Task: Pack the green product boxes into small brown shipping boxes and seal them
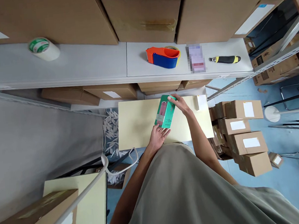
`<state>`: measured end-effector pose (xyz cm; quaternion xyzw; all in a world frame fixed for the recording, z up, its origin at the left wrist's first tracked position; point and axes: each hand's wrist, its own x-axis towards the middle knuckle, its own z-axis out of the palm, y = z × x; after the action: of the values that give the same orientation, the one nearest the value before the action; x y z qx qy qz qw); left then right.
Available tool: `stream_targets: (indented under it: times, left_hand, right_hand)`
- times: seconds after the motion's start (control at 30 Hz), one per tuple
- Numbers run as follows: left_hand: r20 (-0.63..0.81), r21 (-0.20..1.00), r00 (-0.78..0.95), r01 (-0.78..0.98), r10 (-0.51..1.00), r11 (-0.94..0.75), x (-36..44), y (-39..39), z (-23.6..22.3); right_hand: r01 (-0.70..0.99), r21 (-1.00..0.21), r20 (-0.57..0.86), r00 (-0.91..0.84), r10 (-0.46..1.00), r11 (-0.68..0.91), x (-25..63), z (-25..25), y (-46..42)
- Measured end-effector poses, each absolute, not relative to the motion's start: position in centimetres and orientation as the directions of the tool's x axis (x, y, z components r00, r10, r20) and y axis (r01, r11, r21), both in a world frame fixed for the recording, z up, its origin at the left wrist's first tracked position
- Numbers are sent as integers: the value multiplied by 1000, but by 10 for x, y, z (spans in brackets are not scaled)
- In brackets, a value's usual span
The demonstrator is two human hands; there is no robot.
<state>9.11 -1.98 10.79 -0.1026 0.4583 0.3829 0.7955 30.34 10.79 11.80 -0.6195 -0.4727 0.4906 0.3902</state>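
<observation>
A small green product box (170,113) with a pink item pictured on its front is held tilted above the pale yellow table (137,123). My left hand (158,137) supports its lower end, thumb on the front and fingers spread beneath. At the upper right corner, the fingers of my right hand (179,103) are closed on the box. A white box (201,102) stands near the table's right end, apart from both hands.
On the grey shelf (90,61) ahead lie a tape roll (50,52), an orange and blue tape dispenser (163,57), a blurred-out purple item (196,58) and a utility knife (226,59). Stacked cartons (249,143) stand right. A white bent-tube stand (85,190) rises at left.
</observation>
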Motion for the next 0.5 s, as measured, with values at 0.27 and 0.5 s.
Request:
stream_targets:
  times: [0.27,0.5]
  left_hand:
    - [-823,253,238,-660,516,707,92,-19,103]
    - [-844,192,300,-605,445,772,90,-18,99]
  right_hand:
    - [283,-944,-157,78,985,-173,283,122,117]
    - [270,-946,-181,16,983,-179,269,118,125]
